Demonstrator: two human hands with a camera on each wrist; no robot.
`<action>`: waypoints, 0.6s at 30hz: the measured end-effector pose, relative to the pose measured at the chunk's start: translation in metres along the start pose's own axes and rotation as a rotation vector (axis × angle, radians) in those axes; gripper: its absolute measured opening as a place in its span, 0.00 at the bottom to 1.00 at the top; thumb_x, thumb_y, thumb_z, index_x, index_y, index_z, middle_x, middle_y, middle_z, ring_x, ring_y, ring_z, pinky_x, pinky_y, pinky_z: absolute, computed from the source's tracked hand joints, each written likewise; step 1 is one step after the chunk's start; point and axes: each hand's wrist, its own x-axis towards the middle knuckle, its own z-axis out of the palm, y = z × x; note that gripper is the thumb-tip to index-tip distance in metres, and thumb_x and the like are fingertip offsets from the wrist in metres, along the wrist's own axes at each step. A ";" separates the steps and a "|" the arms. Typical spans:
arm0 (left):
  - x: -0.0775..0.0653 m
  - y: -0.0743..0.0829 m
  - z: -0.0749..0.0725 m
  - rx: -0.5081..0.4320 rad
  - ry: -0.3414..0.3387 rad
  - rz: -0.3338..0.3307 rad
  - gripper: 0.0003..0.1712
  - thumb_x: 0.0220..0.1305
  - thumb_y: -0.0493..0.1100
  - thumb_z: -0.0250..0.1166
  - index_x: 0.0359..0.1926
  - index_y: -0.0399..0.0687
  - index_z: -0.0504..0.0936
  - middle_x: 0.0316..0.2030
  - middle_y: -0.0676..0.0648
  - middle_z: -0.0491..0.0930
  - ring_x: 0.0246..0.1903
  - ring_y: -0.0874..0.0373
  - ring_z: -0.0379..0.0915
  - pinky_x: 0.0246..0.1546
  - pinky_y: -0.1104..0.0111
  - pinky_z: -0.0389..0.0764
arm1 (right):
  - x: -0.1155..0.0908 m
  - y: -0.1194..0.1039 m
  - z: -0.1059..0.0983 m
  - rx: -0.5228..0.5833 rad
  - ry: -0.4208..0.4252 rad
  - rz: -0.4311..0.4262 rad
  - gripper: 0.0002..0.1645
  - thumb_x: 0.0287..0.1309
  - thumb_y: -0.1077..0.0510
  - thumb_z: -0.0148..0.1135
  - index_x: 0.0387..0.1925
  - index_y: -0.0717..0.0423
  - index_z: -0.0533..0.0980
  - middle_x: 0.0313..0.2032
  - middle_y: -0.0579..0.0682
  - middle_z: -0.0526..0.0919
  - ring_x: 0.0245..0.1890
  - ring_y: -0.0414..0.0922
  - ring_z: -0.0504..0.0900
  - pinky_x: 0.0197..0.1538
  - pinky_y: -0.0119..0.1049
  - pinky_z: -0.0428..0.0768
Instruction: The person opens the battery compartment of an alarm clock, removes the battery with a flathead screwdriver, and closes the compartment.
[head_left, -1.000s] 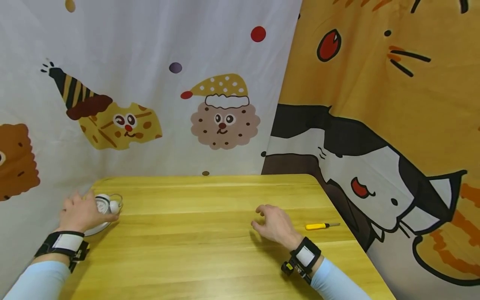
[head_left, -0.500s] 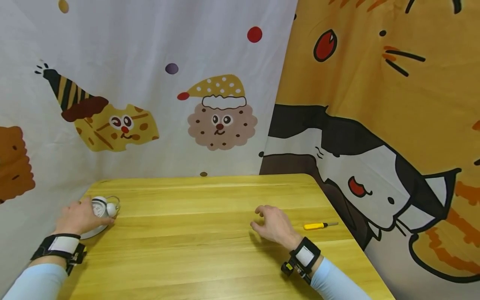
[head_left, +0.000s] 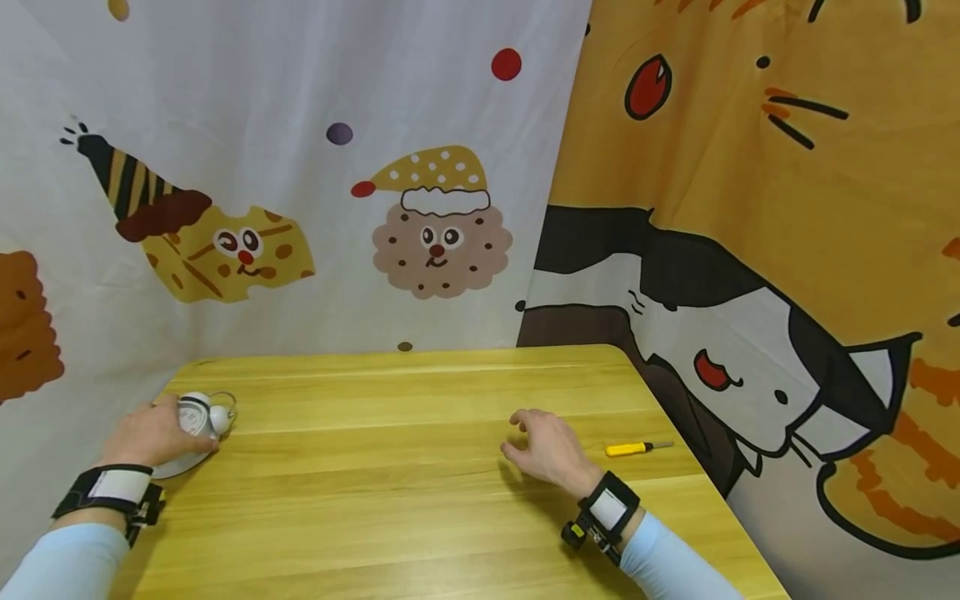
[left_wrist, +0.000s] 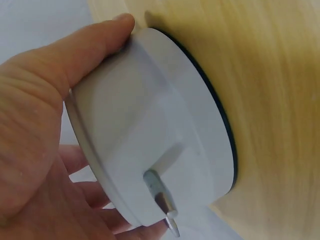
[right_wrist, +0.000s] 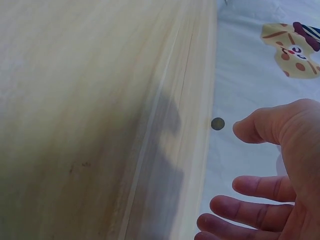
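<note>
At the far left of the table, my left hand (head_left: 146, 433) grips a white twin-bell alarm clock (head_left: 193, 417), which has a rounded bell and a thin wire handle on its right side. Seen from the left wrist, the clock's white drum (left_wrist: 135, 115) has its dark-ringed rim towards the wood, and a metal peg leg (left_wrist: 160, 192) sticks out. Thumb on one side and fingers on the other span the drum. My right hand (head_left: 555, 450) is held over the right half of the table, fingers loosely bent and holding nothing.
A yellow-handled screwdriver (head_left: 630, 449) lies near the right edge of the wooden table (head_left: 375, 500). Behind the table hangs a white curtain (head_left: 300, 83) with cartoon prints, joining an orange cat-print cloth (head_left: 750, 167) on the right.
My left thumb has drawn in against the clock, which stays in about the same place. The right hand keeps its pose. The head view has turned slightly.
</note>
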 end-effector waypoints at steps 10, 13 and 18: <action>0.009 -0.011 -0.001 -0.007 -0.013 0.012 0.79 0.46 0.70 0.88 0.70 0.09 0.58 0.52 0.11 0.74 0.44 0.23 0.78 0.43 0.36 0.82 | 0.002 -0.002 0.002 -0.002 -0.005 0.017 0.25 0.65 0.43 0.81 0.56 0.52 0.87 0.46 0.54 0.94 0.39 0.47 0.91 0.40 0.42 0.87; 0.010 -0.011 0.000 -0.002 -0.016 0.014 0.80 0.46 0.71 0.88 0.70 0.09 0.58 0.52 0.11 0.74 0.44 0.23 0.78 0.44 0.36 0.82 | 0.001 -0.002 0.002 -0.004 -0.010 0.019 0.26 0.65 0.43 0.80 0.57 0.52 0.87 0.46 0.54 0.94 0.39 0.47 0.91 0.41 0.42 0.87; 0.008 -0.012 0.002 -0.001 -0.026 0.011 0.80 0.48 0.72 0.87 0.70 0.08 0.57 0.54 0.10 0.72 0.46 0.22 0.77 0.46 0.34 0.81 | 0.001 -0.002 0.003 0.003 -0.016 0.018 0.26 0.64 0.44 0.81 0.57 0.53 0.87 0.46 0.53 0.94 0.38 0.45 0.90 0.39 0.41 0.86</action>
